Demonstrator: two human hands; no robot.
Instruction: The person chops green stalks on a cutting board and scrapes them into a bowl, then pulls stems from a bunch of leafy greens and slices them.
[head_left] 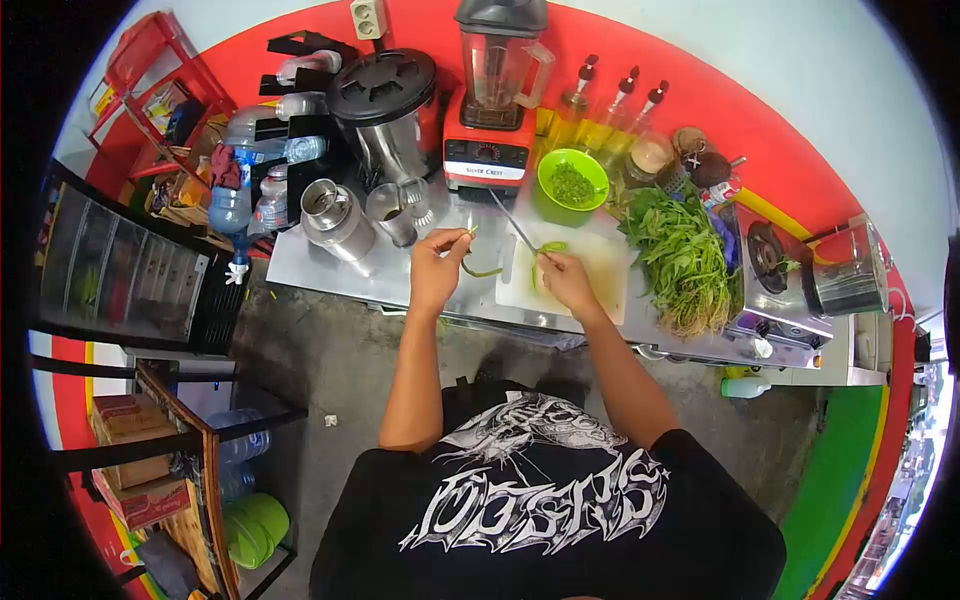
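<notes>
My left hand (440, 268) is closed in a pinch on a thin green bean (484, 272), which curves down and right from my fingers toward the cutting board's left edge. Over the white cutting board (597, 262), my right hand (566, 280) is wrapped round the handle of a knife (515, 222). The blade points up and left, toward the blender base. Green pieces (552, 247) lie on the board beside my right fingers. Behind the board stands a bright green bowl (572, 187) with chopped greens in it.
A red blender (487, 150) stands behind my hands. To the left are metal cup (398, 222), steel canister (338, 222) and a large lidded pot (385, 110). Leafy greens (680, 255) lie right of the board, then a stove (775, 265). Oil bottles (600, 125) line the wall.
</notes>
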